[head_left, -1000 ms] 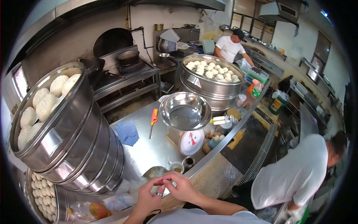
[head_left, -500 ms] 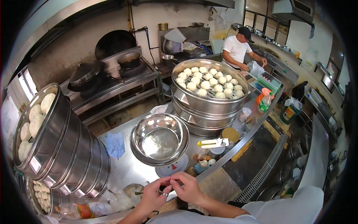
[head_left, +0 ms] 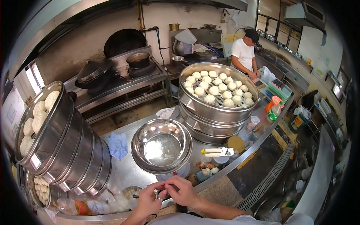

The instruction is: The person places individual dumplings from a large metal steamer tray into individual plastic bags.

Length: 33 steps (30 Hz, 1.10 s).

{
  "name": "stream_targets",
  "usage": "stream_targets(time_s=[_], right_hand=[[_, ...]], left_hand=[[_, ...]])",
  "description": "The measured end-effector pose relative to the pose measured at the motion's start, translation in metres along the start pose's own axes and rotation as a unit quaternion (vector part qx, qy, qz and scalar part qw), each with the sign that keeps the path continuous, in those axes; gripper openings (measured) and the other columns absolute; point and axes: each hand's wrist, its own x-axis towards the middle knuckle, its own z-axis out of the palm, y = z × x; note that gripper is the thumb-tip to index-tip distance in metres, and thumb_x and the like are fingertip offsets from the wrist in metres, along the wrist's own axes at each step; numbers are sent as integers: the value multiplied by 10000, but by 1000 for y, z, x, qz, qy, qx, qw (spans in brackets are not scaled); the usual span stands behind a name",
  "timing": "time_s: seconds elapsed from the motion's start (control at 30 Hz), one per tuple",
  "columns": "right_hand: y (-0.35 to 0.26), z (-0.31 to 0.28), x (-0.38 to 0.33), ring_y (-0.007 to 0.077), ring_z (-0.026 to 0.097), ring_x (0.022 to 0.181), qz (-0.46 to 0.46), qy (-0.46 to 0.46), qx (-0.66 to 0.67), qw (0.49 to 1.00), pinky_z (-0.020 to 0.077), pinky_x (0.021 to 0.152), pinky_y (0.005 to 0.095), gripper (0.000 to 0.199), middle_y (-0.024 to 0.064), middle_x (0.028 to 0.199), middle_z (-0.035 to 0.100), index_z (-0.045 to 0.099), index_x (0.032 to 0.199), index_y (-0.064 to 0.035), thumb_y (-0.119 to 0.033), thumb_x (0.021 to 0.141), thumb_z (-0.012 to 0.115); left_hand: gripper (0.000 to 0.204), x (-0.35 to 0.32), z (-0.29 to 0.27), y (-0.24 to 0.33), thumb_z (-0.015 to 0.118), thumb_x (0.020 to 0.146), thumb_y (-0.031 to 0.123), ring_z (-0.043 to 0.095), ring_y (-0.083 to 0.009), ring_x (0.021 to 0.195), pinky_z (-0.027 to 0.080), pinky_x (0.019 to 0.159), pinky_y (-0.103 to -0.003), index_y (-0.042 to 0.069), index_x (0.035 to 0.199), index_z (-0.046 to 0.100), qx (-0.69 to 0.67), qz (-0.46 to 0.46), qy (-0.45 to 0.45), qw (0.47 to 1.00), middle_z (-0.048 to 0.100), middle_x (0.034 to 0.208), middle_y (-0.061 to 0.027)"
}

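My left hand (head_left: 148,200) and my right hand (head_left: 183,191) meet fingertip to fingertip over the front edge of the steel counter (head_left: 123,172). Together they pinch a small thing that I cannot make out. The left hand wears a ring. Just left of the hands sits a small cup (head_left: 131,192) with a stick in it. Right behind the hands an empty shiny metal bowl (head_left: 161,146) rests on a round scale.
A tall stack of steel steamers (head_left: 71,150) with white buns (head_left: 37,116) leans at the left. Another wide steamer stack (head_left: 217,112) full of buns (head_left: 215,88) stands at the right. A blue cloth (head_left: 118,144), a white-handled tool (head_left: 217,151), a green bottle (head_left: 275,110). A person in white (head_left: 243,52) works far back.
The view has swung, so the metal bowl and the right steamer stack now sit closer and lower in the picture. My two hands stay pinched together at the counter's front edge.
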Motion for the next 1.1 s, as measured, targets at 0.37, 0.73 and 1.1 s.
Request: stream_targets(time_s=[0.37, 0.73, 1.1], right_hand=[[-14, 25, 2, 326, 678, 808, -18, -26, 8, 999, 538, 717, 398, 74, 146, 913, 682, 653, 969, -6, -43, 906, 670], [-67, 144, -18, 283, 680, 800, -65, -133, 45, 988, 539, 714, 368, 101, 131, 912, 691, 668, 986, -15, -35, 890, 695], [-153, 338, -84, 340, 649, 813, -106, -220, 108, 964, 519, 721, 422, 74, 142, 889, 656, 631, 967, -24, -42, 904, 666]], left_hand=[[306, -20, -25, 9, 707, 899, -13, 730, -203, 923, 571, 830, -324, -22, 1201, 665, -1, -4, 31, 1000, 757, 991, -139], [283, -120, -120, -4, 706, 874, -39, 725, -196, 930, 558, 858, -327, -12, 1156, 692, 12, -26, 140, 990, 756, 991, -122], [314, -289, -266, -42, 759, 827, -49, 734, -212, 915, 563, 840, -330, -19, 1132, 690, 63, -6, 273, 960, 756, 997, -138]])
